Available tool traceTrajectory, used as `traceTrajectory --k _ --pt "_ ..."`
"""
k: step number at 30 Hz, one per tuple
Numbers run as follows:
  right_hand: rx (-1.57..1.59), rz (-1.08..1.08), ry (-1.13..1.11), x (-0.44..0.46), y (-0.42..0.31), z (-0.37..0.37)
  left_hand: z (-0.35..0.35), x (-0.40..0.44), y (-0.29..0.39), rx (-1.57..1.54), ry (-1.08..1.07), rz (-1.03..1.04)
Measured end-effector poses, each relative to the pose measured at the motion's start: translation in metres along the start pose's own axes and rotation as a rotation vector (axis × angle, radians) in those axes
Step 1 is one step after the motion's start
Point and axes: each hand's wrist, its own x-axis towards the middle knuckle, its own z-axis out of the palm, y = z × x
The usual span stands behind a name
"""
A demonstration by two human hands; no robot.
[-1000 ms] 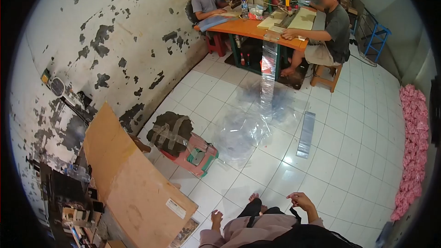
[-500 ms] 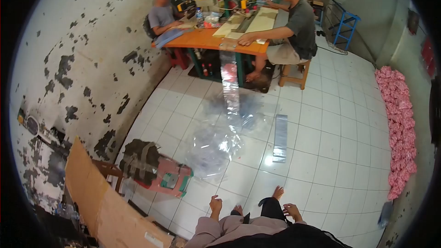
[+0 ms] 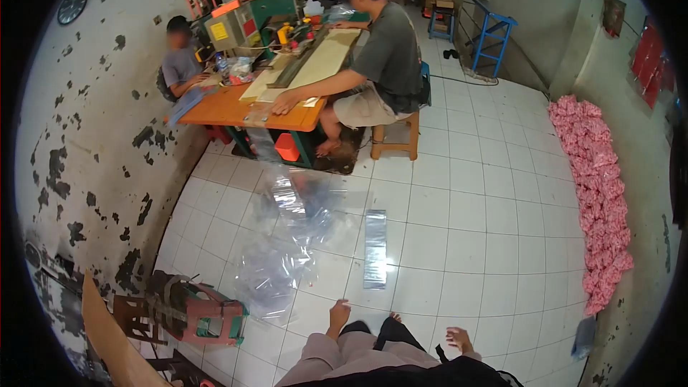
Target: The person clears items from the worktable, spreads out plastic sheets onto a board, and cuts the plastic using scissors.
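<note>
My left hand (image 3: 339, 315) hangs in front of my body at the lower middle, fingers loosely bent and holding nothing I can see. To the right, my right hand (image 3: 457, 339) is held low, its fingers apart with nothing in them. Both hands are in the air, touching no object. On the tiles ahead lies a flat, shiny strip of clear plastic (image 3: 375, 249). Left of it spreads a crumpled heap of clear plastic film (image 3: 271, 276), with a band of film running up to the table.
Two people sit at an orange-topped table (image 3: 287, 116) with machines on it; one sits on a wooden stool (image 3: 395, 136). A red and green stool (image 3: 213, 319) lies at left near cardboard (image 3: 107, 337). Pink bundles (image 3: 598, 201) line the right wall, by a blue ladder-like frame (image 3: 494, 43).
My view has turned right and moved, so the table, film and strip sit further left and the strip is nearer my hands. My right hand has swung outward.
</note>
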Motion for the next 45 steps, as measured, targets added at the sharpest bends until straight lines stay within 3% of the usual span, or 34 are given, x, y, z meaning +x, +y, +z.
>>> traceTrajectory --k 6,9,10,13,16,18,20,22,23,24,26,27,28,30,34,38,39,42,45 --pt "0.023 -0.216 -0.049 0.060 -0.145 -0.045 0.027 0.081 0.096 -0.052 0.079 0.014" --pt "0.007 -0.320 -0.153 0.085 -0.226 -0.046 0.053 0.120 0.055 0.070 -0.006 -0.039" --pt "0.017 -0.324 -0.171 0.101 -0.247 -0.049 0.059 0.132 0.052 0.127 -0.025 -0.076" --pt "-0.015 -0.337 -0.234 0.148 -0.311 -0.051 0.069 0.176 0.066 0.333 -0.019 -0.453" --pt "-0.107 -0.250 -0.242 0.177 -0.363 -0.070 0.099 0.246 0.123 -0.006 0.271 -0.505" --pt "-0.230 -0.185 -0.323 0.200 -0.378 -0.096 0.128 0.301 0.173 -0.109 0.450 -0.334" --pt "-0.365 -0.126 -0.409 0.233 -0.406 -0.125 0.154 0.363 0.224 -0.014 0.284 -0.302" --pt "-0.450 -0.157 -0.262 0.237 -0.443 -0.147 0.226 0.442 0.210 0.151 0.166 -0.140" --pt "-0.165 -0.207 -0.473 0.274 -0.441 -0.175 0.238 0.455 0.246 0.162 0.130 -0.038" --pt "-0.144 -0.197 -0.349 0.279 -0.455 -0.180 0.249 0.466 0.287 0.175 0.088 0.065" --pt "-0.096 -0.173 -0.085 0.291 -0.483 -0.198 0.263 0.478 0.381 0.038 0.027 0.082" --pt "-0.045 -0.172 -0.062 0.292 -0.498 -0.211 0.284 0.495 0.406 -0.032 -0.010 0.062" --pt "-0.026 -0.154 -0.057 0.307 -0.507 -0.226 0.304 0.508 0.432 0.077 -0.054 -0.025" --pt "-0.028 -0.125 -0.087 0.335 -0.527 -0.257 0.345 0.534 0.459 0.024 -0.137 0.111" --pt "-0.070 -0.098 -0.133 0.405 -0.561 -0.329 0.397 0.569 0.516 0.121 -0.171 0.064" --pt "0.042 -0.188 -0.254 0.485 -0.624 -0.402 0.434 0.632 0.579 0.011 -0.007 -0.075" --pt "0.118 -0.225 -0.312 0.509 -0.645 -0.419 0.441 0.648 0.599 -0.035 0.032 -0.148" --pt "0.220 -0.241 -0.383 0.540 -0.759 -0.441 0.441 0.686 0.666 -0.170 0.075 -0.066" --pt "-0.109 -0.274 -0.278 0.579 -0.899 -0.422 0.451 0.733 0.691 -0.365 0.137 -0.186"
